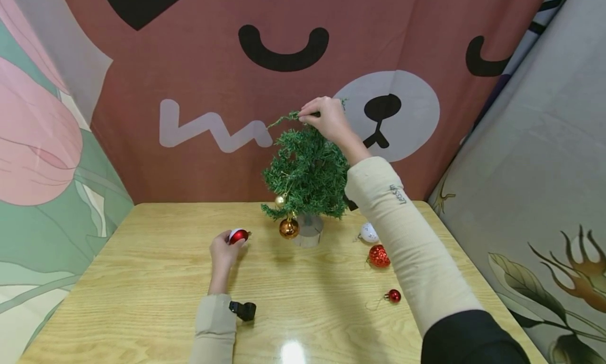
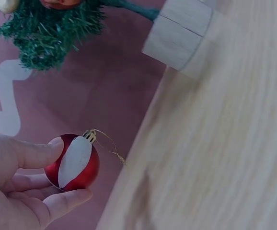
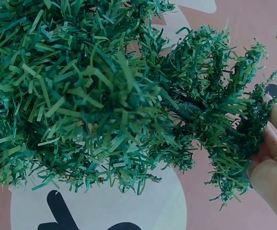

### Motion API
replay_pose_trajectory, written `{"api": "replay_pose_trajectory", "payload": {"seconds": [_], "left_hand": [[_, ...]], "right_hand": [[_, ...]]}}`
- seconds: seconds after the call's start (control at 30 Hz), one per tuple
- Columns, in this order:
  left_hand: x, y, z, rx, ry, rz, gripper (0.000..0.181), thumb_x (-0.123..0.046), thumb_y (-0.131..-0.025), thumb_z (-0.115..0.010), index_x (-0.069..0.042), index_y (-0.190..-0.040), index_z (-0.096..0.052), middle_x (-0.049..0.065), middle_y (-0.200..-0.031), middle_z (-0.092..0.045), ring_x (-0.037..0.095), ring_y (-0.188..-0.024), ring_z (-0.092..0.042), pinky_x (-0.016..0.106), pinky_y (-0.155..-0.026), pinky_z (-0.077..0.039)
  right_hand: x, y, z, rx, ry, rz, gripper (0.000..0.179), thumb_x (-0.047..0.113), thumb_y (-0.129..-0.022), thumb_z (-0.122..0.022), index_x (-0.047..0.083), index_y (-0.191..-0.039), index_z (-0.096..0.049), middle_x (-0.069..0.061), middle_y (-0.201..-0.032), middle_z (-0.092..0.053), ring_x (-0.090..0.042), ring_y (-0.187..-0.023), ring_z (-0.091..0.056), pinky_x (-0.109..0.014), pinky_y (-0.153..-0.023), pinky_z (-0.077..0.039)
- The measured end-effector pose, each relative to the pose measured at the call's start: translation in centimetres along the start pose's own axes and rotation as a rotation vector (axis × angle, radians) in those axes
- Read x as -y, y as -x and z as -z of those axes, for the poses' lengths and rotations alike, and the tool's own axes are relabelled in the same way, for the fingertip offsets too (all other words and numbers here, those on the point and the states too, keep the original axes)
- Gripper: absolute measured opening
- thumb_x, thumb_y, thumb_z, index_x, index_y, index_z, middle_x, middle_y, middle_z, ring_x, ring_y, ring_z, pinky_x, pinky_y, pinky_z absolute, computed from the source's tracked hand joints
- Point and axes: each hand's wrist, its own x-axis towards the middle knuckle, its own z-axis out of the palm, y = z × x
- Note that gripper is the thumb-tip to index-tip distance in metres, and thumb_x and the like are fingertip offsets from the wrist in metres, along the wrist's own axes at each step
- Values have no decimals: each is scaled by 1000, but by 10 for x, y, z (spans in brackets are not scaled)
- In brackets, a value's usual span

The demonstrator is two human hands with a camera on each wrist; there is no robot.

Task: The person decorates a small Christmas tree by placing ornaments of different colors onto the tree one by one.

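My left hand [image 1: 223,253] holds a red and white Christmas bauble [image 2: 75,162] between thumb and fingers, left of the small artificial Christmas tree [image 1: 307,169]. A gold loop of string hangs from the bauble's cap in the left wrist view. Up at the treetop, my right hand [image 1: 329,121] pinches the tip of the tree among its green sprigs [image 3: 253,124]. A shiny gold bauble [image 1: 289,228] and a smaller pale gold one [image 1: 280,201] hang on the tree's lower left. The tree stands upright in a pale round base [image 1: 309,236].
Right of the tree, a white bauble [image 1: 369,233], a glittery red bauble [image 1: 379,256] and a small red bauble [image 1: 393,296] lie on the wooden table [image 1: 142,280], partly beside my right sleeve. A patterned curtain [image 1: 213,180] hangs behind the table.
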Motion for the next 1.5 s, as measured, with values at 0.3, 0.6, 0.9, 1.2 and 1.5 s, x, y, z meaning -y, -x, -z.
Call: {"api": "replay_pose_trajectory", "payload": {"seconds": [0.3,0.6,0.9,1.2,1.5], "left_hand": [[-16,0,3,-2,49,-20,48,-3,-80,-64,17,-119,-46,35,-114,-48,41,-107,-47,45,-86,-42],[-31,5,10,23,71,-32,49,-6,-81,-65,14,-122,-45,32,-118,-47,39,-110,-46,44,-88,-41],[-49,6,15,-6,127,-92,49,-5,-79,-67,12,-120,-48,29,-117,-50,36,-108,-49,42,-88,-42],[-60,12,20,3,173,-112,50,-7,-80,-67,9,-123,-47,26,-121,-49,32,-110,-47,39,-89,-41],[-73,15,22,-9,195,-161,49,-6,-78,-68,10,-120,-49,27,-119,-50,33,-108,-49,38,-88,-43]], "right_hand": [[1,-1,-1,-7,-23,-13,19,15,-84,-61,5,-98,-70,-9,-108,-62,-19,-101,-54,-29,-84,-44],[4,-3,-2,1,-11,-15,20,16,-84,-61,5,-98,-70,-9,-108,-62,-19,-101,-54,-30,-86,-43],[5,-6,-3,1,-11,-9,20,16,-84,-61,5,-98,-70,-9,-108,-62,-19,-101,-54,-30,-85,-43],[5,-9,0,13,-22,0,18,14,-83,-62,5,-96,-71,-9,-101,-63,-19,-94,-55,-30,-80,-45],[5,-9,4,42,-23,-12,18,14,-84,-61,6,-98,-70,-8,-102,-63,-19,-94,-55,-30,-81,-45]]}}
